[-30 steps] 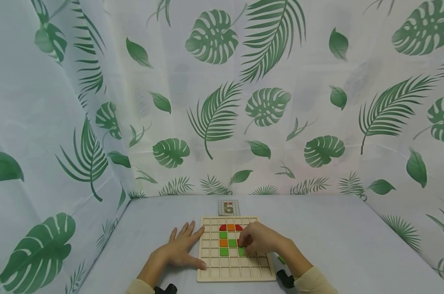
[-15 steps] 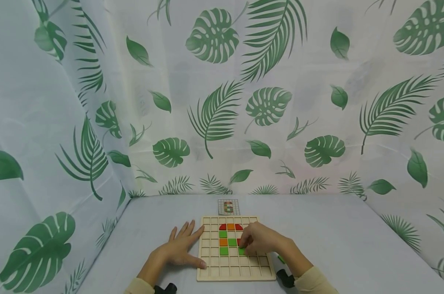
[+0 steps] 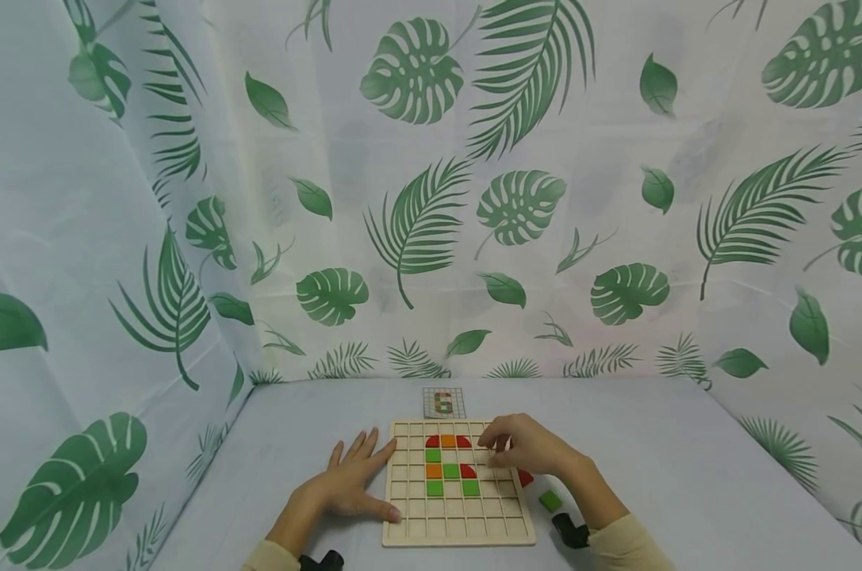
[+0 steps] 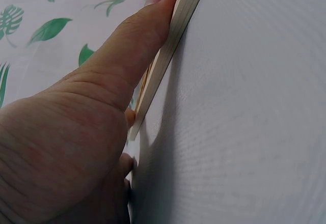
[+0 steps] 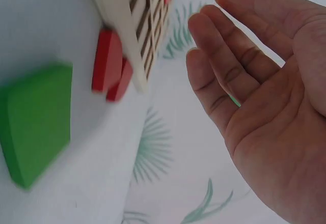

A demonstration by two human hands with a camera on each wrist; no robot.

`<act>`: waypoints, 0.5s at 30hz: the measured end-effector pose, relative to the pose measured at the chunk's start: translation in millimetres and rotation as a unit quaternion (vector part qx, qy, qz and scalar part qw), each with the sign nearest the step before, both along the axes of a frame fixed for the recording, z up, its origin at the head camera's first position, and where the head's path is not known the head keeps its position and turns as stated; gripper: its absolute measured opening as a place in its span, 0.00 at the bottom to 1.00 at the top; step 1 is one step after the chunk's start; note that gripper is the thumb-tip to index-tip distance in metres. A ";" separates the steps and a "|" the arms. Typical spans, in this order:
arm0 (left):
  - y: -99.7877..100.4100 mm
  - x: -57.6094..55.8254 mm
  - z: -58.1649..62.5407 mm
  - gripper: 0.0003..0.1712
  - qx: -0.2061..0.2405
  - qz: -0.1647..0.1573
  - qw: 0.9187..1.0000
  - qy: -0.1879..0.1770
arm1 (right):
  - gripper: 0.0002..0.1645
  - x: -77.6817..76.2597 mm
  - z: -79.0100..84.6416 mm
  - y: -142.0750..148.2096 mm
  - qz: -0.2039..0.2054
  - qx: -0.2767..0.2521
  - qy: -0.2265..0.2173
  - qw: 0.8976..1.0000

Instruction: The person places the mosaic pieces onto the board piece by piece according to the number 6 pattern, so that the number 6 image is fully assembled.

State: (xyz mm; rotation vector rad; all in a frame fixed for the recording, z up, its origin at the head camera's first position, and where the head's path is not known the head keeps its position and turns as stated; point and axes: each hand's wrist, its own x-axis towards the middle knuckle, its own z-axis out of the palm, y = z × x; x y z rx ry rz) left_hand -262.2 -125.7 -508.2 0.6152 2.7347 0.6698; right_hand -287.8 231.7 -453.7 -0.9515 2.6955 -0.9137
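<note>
My left hand (image 3: 348,485) lies with spread fingers at the left side of a wooden grid board (image 3: 411,530), thumb on its rim. In the left wrist view the thumb (image 4: 135,46) rests along the board's edge. Coloured tiles sit in the grid: orange and green squares, and red rounded pieces, among them a red quarter-round tile (image 3: 468,472) at centre right. Over the board's right part hovers my right hand (image 3: 529,446), fingers loosely bent, nothing between them. Its bare palm (image 5: 275,127) shows in the right wrist view.
Off the board's right edge lie a loose green square tile (image 3: 550,500) and two red pieces (image 5: 107,61). A small printed card (image 3: 443,404) with a coloured grid pattern lies behind the board. A leaf-print cloth (image 3: 431,238) hangs around the table.
My right hand has let go of the red quarter-round tile, which stays in its cell, and has moved up and right. The loose tiles beside the board have come into view. The left hand stays put.
</note>
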 end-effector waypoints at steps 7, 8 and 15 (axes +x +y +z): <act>0.4 0.6 0.4 0.70 0.000 0.001 1.000 0.000 | 0.14 -2.1 0.7 19.9 -0.048 0.009 0.002 0.999; 0.4 0.6 0.7 0.70 -0.001 0.001 1.000 0.001 | 0.14 -2.1 1.3 21.5 -0.054 0.008 0.000 0.999; 0.5 1.0 1.1 0.70 -0.002 0.001 1.000 0.002 | 0.14 -3.1 0.1 31.2 -0.065 0.011 0.004 0.998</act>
